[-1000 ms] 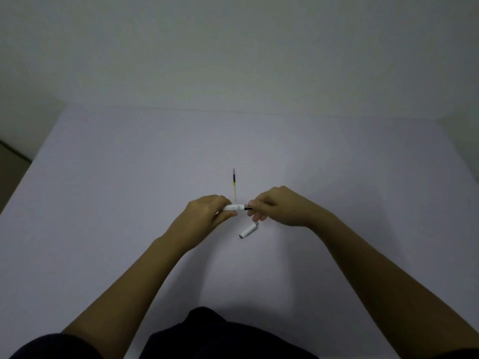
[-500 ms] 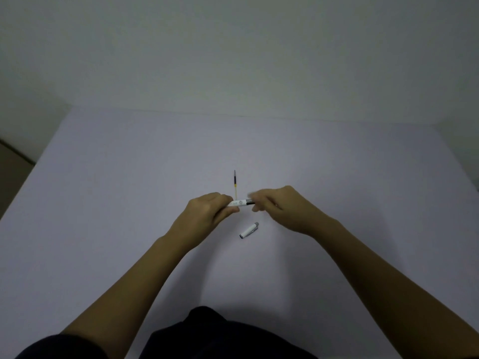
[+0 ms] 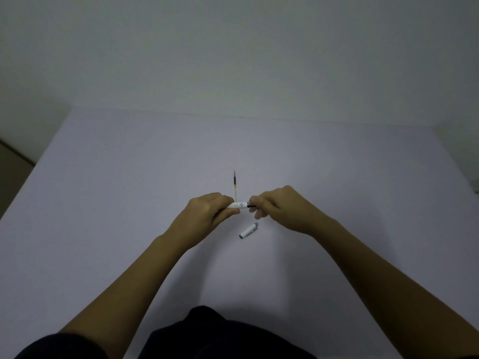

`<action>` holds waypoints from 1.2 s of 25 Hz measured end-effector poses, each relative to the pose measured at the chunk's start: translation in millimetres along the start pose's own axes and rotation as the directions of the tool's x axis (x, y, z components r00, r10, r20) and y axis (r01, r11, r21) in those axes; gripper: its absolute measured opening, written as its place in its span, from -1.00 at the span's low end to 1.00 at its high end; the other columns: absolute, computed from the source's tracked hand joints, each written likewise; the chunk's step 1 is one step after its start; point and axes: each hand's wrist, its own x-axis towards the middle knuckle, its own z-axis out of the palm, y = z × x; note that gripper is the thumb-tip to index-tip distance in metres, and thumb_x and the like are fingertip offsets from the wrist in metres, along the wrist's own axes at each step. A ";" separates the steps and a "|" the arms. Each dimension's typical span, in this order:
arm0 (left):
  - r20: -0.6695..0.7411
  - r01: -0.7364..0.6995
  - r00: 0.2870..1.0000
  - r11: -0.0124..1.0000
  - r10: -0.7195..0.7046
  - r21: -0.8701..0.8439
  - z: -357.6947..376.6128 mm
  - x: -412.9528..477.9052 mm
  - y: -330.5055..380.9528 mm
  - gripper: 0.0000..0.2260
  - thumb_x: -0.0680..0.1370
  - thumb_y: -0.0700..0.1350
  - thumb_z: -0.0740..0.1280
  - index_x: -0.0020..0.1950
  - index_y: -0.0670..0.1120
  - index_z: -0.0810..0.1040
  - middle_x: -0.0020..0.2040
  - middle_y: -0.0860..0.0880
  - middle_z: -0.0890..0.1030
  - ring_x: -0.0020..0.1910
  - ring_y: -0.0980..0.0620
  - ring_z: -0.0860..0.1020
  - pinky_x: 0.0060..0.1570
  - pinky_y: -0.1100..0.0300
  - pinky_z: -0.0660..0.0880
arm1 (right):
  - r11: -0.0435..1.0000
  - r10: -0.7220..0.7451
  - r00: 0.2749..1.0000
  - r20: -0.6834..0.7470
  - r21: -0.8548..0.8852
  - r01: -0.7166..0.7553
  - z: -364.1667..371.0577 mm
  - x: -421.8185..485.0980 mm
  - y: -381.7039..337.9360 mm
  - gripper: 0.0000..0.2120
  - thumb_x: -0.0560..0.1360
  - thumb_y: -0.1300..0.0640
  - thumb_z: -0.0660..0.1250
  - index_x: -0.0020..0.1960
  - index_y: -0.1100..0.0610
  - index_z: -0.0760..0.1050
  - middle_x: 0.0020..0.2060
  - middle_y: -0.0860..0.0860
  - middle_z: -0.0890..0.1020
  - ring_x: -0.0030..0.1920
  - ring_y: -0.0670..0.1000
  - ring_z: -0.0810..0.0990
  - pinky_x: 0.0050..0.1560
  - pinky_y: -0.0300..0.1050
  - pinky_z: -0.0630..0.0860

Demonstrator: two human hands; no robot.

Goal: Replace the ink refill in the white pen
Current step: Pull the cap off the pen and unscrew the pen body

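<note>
1. My left hand (image 3: 207,215) has the white pen barrel (image 3: 238,204) in a closed grip, held level just above the bench (image 3: 103,203).
2. My right hand (image 3: 278,207) is pinched narrow on the dark piece (image 3: 252,205) sticking out of the barrel's right end. Half a second ago those fingers were a little lower and further right; now they have closed in on the barrel mouth.
3. I judge that as the dark section being twisted or worked at the barrel; whether it is going in or coming out I cannot tell.
4. The pen cap (image 3: 248,230) lies on the bench where it was, just below my hands.
5. A loose refill (image 3: 235,186) lies beyond the barrel, unmoved; I cannot tell whether it is the old one or the new one.
</note>
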 end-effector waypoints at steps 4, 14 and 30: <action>-0.005 -0.007 1.000 1.000 0.007 -0.019 2.1 0.7 1.3 -0.86 0.47 -0.14 0.40 -0.07 -0.21 0.60 -0.36 -0.11 0.56 -0.39 0.11 0.36 -0.29 0.39 0.27 | 0.991 -0.109 0.992 -0.068 0.074 0.114 -3.1 0.1 -0.3 -0.93 0.39 0.11 0.45 -0.21 0.04 0.56 -0.34 -0.16 0.61 -0.28 -0.17 0.55 -0.18 -0.29 0.46; -0.006 -0.009 1.000 1.000 0.009 0.006 1.6 -0.9 0.2 -0.86 0.47 -0.13 0.40 -0.08 -0.20 0.61 -0.35 -0.10 0.57 -0.39 0.09 0.38 -0.34 0.38 0.25 | 1.000 -0.018 0.999 -0.045 0.002 0.018 -2.4 2.2 4.5 -0.75 0.50 -0.08 0.26 -0.21 0.00 0.62 -0.36 -0.05 0.67 -0.44 -0.14 0.50 -0.39 -0.34 0.38; -0.026 -0.025 0.999 1.000 0.025 -0.010 0.0 -1.4 4.4 -0.84 0.48 -0.11 0.38 -0.07 -0.21 0.60 -0.35 -0.11 0.56 -0.38 0.10 0.37 -0.33 0.39 0.26 | 0.983 -0.111 0.994 -0.026 0.142 0.113 -10.1 -2.7 -4.3 -0.87 0.40 0.10 0.44 -0.16 -0.03 0.49 -0.24 -0.15 0.55 -0.18 -0.14 0.52 -0.14 -0.33 0.43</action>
